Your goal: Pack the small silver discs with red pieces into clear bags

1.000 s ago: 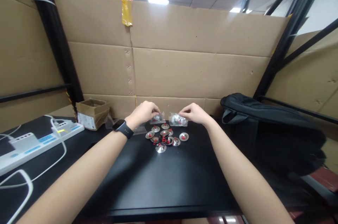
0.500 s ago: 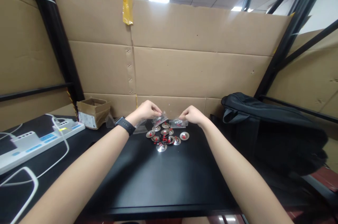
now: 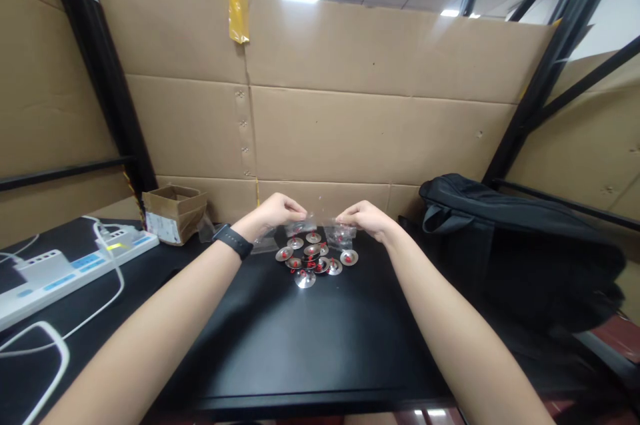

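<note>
On my feed the left hand (image 3: 280, 210) has its thumb and fingers pinched together on the upper edge of a small, clear, crinkly plastic bag (image 3: 301, 224), which hangs just behind the scatter on the table. I have the right hand (image 3: 366, 217) in the matching pose, fingertips closed on a second clear plastic bag (image 3: 341, 235); red spots show through that one, but I can't make out its contents. The two bags are near each other with a gap between them. Just in front, toward me, I see a loose cluster of small, round, silver-coloured metal discs with red loops (image 3: 305, 279), some overlapping, one lying a little apart at the right, all on the smooth black tabletop (image 3: 305, 345). A black wristwatch (image 3: 234, 240) sits on the left wrist. Farther left I can see an open brown cardboard box (image 3: 173, 215) with a white label, and a long white power strip with blue panels (image 3: 75, 276). At the right is a large black fabric case (image 3: 515, 258), and a tall brown cardboard panel (image 3: 380, 138) stands behind everything.
</note>
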`<state>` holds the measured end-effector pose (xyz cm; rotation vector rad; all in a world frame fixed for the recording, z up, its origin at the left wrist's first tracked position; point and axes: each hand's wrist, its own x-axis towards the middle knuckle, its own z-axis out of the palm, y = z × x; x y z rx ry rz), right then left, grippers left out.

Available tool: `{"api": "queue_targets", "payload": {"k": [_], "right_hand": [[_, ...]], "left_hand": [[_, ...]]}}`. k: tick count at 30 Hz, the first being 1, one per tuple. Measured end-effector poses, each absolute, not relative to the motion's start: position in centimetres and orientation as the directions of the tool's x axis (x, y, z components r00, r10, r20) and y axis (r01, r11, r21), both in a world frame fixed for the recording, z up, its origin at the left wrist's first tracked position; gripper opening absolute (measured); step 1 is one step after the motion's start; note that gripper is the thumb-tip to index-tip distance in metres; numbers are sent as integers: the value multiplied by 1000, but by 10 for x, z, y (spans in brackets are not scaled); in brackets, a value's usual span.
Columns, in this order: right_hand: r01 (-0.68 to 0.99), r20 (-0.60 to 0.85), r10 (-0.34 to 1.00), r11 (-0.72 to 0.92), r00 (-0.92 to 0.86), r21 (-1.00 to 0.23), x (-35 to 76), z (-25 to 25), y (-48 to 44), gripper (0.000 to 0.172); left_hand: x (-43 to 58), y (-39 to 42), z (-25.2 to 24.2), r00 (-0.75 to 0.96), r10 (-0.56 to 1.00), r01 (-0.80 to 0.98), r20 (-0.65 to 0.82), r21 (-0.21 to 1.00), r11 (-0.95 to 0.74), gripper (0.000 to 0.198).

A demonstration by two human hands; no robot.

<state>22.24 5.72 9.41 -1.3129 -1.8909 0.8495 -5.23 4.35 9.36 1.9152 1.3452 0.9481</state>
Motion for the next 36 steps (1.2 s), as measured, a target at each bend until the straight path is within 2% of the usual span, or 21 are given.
{"api": "queue_targets", "payload": {"k": [5, 8, 12, 14, 17, 19, 21, 23, 24, 26, 28, 32, 36], "right_hand": [[532, 225, 951, 306, -213, -790, 221, 98, 57, 11], [515, 274, 948, 317, -159, -797, 221, 100, 59, 16], [471, 409, 912, 374, -29, -799, 227, 100, 66, 18], [414, 440, 897, 382, 50, -826, 225, 96, 71, 20], [287, 380, 922, 345, 76, -894, 205, 85, 75, 22], [208, 341, 940, 333, 4, -920, 179, 74, 76, 22], [186, 283, 936, 322, -211, -928, 154, 63, 79, 27], [295, 175, 849, 356, -498, -887, 139, 53, 84, 37], [407, 134, 830, 398, -541, -822, 138, 49, 88, 37], [659, 128, 869, 451, -478, -602, 149, 43, 98, 33], [771, 153, 920, 387, -361, -506, 172, 37, 109, 34], [864, 124, 965, 263, -232, -430, 214, 24, 126, 39], [845, 130, 962, 274, -241, -459, 226, 16, 132, 46]], "left_hand": [[-46, 40, 97, 181, 958, 498, 223, 819, -285, 28], [-44, 39, 103, 128, 945, 503, 302, 801, -325, 27], [-50, 41, 109, 114, 907, 539, 406, 742, -400, 24], [-57, 39, 109, 60, 875, 655, 480, 642, -398, 20], [-68, 29, 101, 4, 766, 896, 643, 338, -288, 20], [-76, 23, 91, -23, 697, 980, 717, 154, -126, 24], [-83, 19, 77, -86, 662, 996, 745, 73, 47, 26], [-93, 19, 61, -132, 655, 985, 744, 26, 169, 29], [-98, 19, 52, -134, 665, 980, 735, -2, 200, 30], [-109, 21, 35, -114, 711, 973, 693, -67, 222, 29], [-116, 22, 23, -101, 758, 968, 645, -112, 224, 28], [-110, 18, 18, -83, 754, 975, 651, -103, 196, 23], [-86, 11, 29, -19, 707, 998, 707, -28, 54, 23]]}}
